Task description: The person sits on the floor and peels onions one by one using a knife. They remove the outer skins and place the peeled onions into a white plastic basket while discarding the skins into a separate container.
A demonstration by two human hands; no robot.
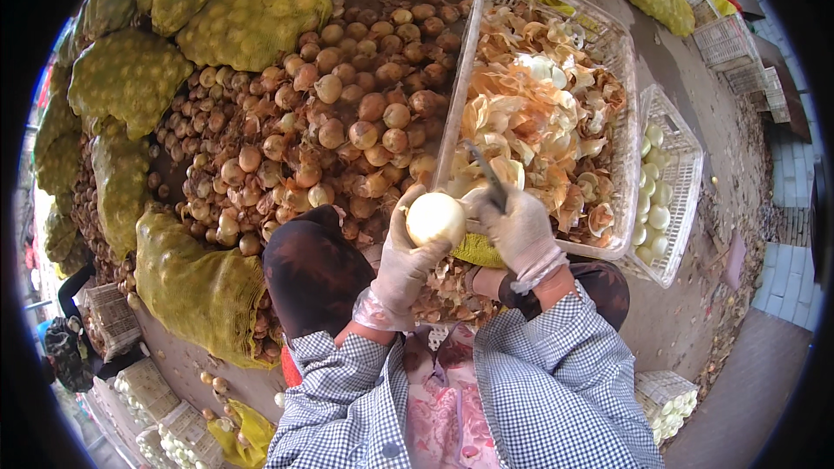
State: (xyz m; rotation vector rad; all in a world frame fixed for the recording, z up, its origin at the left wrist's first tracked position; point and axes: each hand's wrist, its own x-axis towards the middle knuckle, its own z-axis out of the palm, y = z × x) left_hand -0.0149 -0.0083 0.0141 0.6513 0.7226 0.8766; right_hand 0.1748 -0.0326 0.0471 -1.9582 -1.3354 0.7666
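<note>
My left hand (407, 260), in a whitish glove, holds a peeled white onion (436, 219) just left of the big crate's lower corner. A gloved right hand, my own (518, 225), grips a knife (487, 176) whose dark blade points up and to the left, beside the onion. Both hands are above my knees. Under and beyond the knife, a white plastic crate (635, 137) is filled with loose onion skins (521, 111) and cut pieces. Unpeeled brown onions (331, 133) lie in a large heap to the left of that crate.
Yellow mesh sacks (254, 19) full of onions ring the heap at the left. A second crate (690, 208) with peeled onions (655, 216) stands right of the skins. More crates (726, 39) are at the upper right and lower left. A person (71, 345) is at the far left.
</note>
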